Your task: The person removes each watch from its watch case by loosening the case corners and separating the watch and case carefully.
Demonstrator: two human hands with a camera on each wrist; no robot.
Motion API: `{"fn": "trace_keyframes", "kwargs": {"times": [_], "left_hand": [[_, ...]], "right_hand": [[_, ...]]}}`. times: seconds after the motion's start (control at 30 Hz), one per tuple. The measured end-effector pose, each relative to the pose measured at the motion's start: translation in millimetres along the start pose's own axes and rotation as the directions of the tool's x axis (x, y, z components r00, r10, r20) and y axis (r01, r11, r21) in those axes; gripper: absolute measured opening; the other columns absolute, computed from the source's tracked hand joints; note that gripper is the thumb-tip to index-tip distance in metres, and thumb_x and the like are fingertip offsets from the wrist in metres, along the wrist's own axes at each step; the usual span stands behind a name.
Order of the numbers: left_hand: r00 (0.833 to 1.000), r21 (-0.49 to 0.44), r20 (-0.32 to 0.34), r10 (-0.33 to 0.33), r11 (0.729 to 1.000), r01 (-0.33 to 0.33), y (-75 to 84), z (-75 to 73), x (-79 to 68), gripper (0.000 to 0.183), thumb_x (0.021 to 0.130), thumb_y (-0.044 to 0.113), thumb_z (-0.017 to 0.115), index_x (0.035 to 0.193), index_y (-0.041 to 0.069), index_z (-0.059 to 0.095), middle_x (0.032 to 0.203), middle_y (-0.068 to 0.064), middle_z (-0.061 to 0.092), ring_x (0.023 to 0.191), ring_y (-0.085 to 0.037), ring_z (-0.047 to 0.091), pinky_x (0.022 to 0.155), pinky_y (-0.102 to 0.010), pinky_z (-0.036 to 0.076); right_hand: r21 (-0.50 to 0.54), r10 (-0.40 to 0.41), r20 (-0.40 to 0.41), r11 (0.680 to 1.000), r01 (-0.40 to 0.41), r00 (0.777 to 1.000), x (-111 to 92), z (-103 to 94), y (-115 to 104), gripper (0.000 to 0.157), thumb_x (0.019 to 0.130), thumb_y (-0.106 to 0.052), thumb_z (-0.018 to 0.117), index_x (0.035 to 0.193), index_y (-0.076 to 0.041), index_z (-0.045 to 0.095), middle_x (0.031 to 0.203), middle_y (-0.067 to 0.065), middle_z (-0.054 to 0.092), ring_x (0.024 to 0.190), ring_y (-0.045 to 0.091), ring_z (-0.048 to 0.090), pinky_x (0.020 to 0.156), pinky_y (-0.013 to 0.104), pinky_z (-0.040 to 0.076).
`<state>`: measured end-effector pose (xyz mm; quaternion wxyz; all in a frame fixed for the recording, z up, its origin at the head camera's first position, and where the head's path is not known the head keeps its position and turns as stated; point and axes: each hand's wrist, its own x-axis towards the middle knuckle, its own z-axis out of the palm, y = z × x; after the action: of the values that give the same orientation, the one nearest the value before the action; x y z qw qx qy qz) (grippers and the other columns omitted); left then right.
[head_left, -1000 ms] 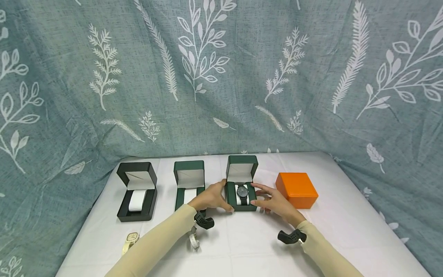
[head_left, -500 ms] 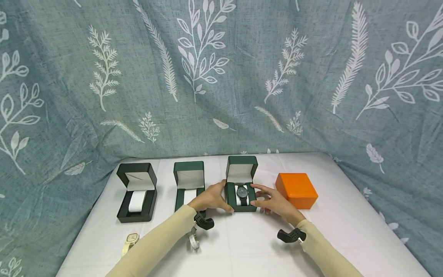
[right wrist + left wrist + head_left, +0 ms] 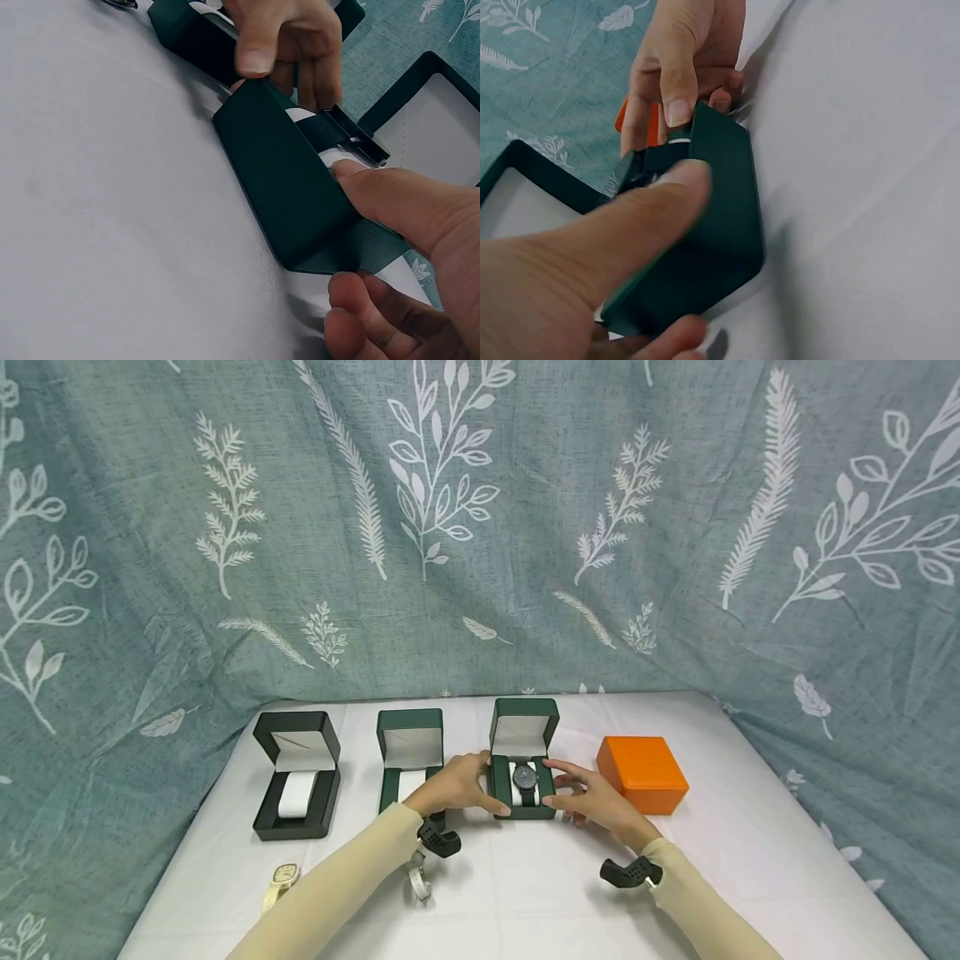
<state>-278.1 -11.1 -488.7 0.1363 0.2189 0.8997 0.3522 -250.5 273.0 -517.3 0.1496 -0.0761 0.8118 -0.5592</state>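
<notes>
A dark green watch box (image 3: 525, 707) stands at mid-table with its lid up. Inside, a black watch (image 3: 525, 778) sits round a white cushion. My left hand (image 3: 456, 787) grips the box's left side, thumb by the front edge. From the right, my right hand (image 3: 600, 799) holds the opposite side. The right wrist view shows that thumb on the rim beside the black watch (image 3: 330, 133), with the other fingers curled at the outer wall. In the left wrist view, the left thumb lies over the green box (image 3: 727, 202), partly hiding the watch.
Left of the hands stand another open green box (image 3: 410, 720), partly behind my left hand, and an open black box (image 3: 330, 802), each with a white cushion. An orange box (image 3: 645, 764) is at right. A gold watch (image 3: 283, 878) and a white-strapped watch (image 3: 418, 881) lie in front.
My left thumb has shifted slightly right and up along the green box's front. The box, the watch in it and my right hand stay practically where they were.
</notes>
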Motion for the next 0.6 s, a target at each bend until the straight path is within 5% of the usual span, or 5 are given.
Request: {"fn": "trace_keyframes", "kwargs": {"times": [0.1, 0.27, 0.6], "left_hand": [[0.998, 0.006, -0.024, 0.052, 0.999, -0.052, 2.7, -3.8, -2.9, 0.097, 0.075, 0.042, 0.093, 0.15, 0.0, 0.05, 0.12, -0.011, 0.07, 0.109, -0.026, 0.065, 0.087, -0.039, 0.054], [0.981, 0.06, -0.096, 0.171, 0.984, -0.165, 6.8, -2.4, -5.1, 0.079, 0.077, 0.035, 0.093, 0.141, 0.001, 0.061, 0.104, -0.007, 0.07, 0.077, -0.01, 0.064, 0.067, -0.028, 0.053], [0.965, 0.143, -0.133, 0.228, 0.967, -0.209, 6.0, 11.6, 1.5, 0.077, 0.076, 0.041, 0.093, 0.139, 0.009, 0.064, 0.113, -0.006, 0.062, 0.076, -0.006, 0.057, 0.069, -0.025, 0.05]], "right_hand": [[0.005, 0.001, -0.004, 1.0, -0.001, 1.0, 0.1, 0.2, 1.1, 0.077, 0.085, -0.032, 0.087, 0.153, -0.027, 0.05, 0.131, 0.016, 0.057, 0.075, 0.025, 0.059, 0.06, 0.033, 0.049], [-0.008, -0.011, -0.013, 1.0, 0.011, 1.0, 0.2, -0.6, 2.2, 0.077, 0.085, -0.031, 0.087, 0.153, -0.027, 0.051, 0.133, 0.018, 0.058, 0.074, 0.025, 0.059, 0.059, 0.033, 0.049], [0.018, -0.009, -0.012, 1.0, 0.009, 1.0, -0.8, 0.9, 3.7, 0.077, 0.085, -0.03, 0.087, 0.152, -0.027, 0.052, 0.13, 0.017, 0.059, 0.075, 0.025, 0.058, 0.06, 0.033, 0.05]]}}
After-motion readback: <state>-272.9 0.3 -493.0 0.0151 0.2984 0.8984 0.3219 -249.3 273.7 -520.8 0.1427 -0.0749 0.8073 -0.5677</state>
